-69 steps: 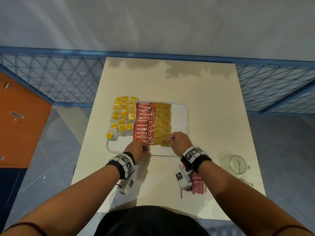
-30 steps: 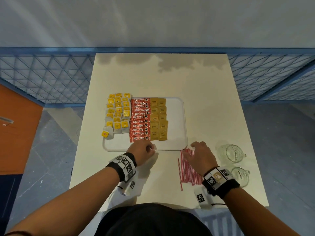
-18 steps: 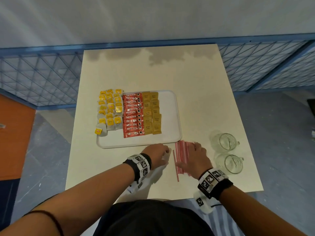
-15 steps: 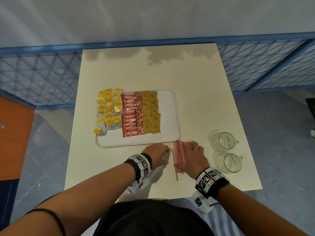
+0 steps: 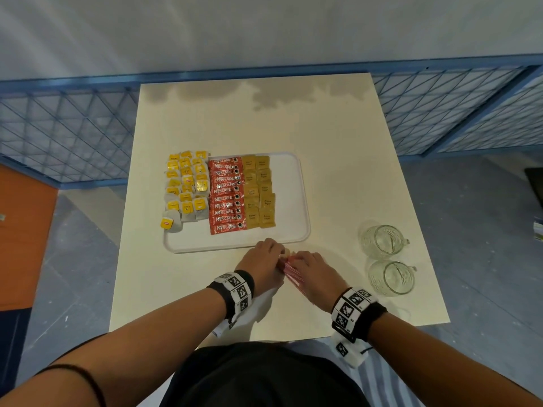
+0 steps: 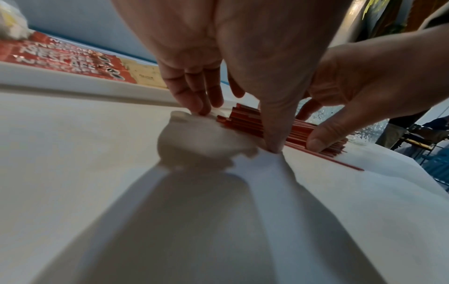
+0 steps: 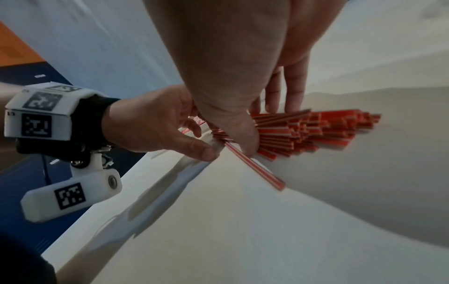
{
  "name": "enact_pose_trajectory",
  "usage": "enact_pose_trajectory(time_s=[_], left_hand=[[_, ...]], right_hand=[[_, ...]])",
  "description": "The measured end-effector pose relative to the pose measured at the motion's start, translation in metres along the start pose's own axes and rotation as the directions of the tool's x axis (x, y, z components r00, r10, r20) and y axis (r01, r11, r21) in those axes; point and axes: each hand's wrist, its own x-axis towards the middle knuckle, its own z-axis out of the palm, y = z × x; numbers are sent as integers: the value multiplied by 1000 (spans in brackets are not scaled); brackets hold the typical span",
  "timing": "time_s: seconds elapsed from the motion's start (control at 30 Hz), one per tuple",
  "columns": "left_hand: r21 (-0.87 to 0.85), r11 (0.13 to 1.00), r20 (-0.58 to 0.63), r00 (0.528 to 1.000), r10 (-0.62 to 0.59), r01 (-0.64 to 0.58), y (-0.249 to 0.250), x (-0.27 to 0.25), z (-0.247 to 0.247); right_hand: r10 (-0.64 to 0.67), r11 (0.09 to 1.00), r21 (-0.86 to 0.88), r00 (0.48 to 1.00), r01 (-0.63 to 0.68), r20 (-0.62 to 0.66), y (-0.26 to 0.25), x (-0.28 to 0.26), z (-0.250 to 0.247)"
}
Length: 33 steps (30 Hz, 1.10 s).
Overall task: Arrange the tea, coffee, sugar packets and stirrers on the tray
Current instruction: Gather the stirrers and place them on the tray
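Stirrers [image 5: 291, 271], red-striped bundle, lie on worktop [image 5: 338, 171] just before tray [image 5: 293, 186]. Left hand [image 5: 261, 261] and right hand [image 5: 313, 273] curl round them, squeezing strays together, likely for one lift.

Both hands [image 7: 170, 123] around red stirrers [image 7: 303, 130]

Seen from the head camera, looking steeply down and forward over the bench [image 5: 323, 136], both forearms reach in from below. Each wrist camera sits low and close over the bench, looking along its own hand: the left wrist view faces the tray [image 6: 73, 84], the right faces the other wrist. All three share the red stirrers [image 7: 303, 130].
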Motion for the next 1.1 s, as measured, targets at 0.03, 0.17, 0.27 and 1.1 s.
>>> enact_pose_trajectory(time_s=[0.03, 0.17, 0.27, 1.1], left_hand=[[22, 1000, 13, 1000, 19, -19, -4, 0, 2], [95, 993, 40, 997, 72, -75, -13, 0, 5], [132, 986, 78, 993, 92, -102, -13, 1, 6], [236, 966, 141, 987, 77, -109, -7, 4, -13]], right_hand=[[-28, 1000, 6, 1000, 28, 7, -1, 1, 0], [-27, 998, 59, 999, 29, -24, 0, 2, -7], [88, 996, -24, 996, -88, 6, 4, 1, -9], [21, 1000, -12, 1000, -21, 20, -7, 25, -15]])
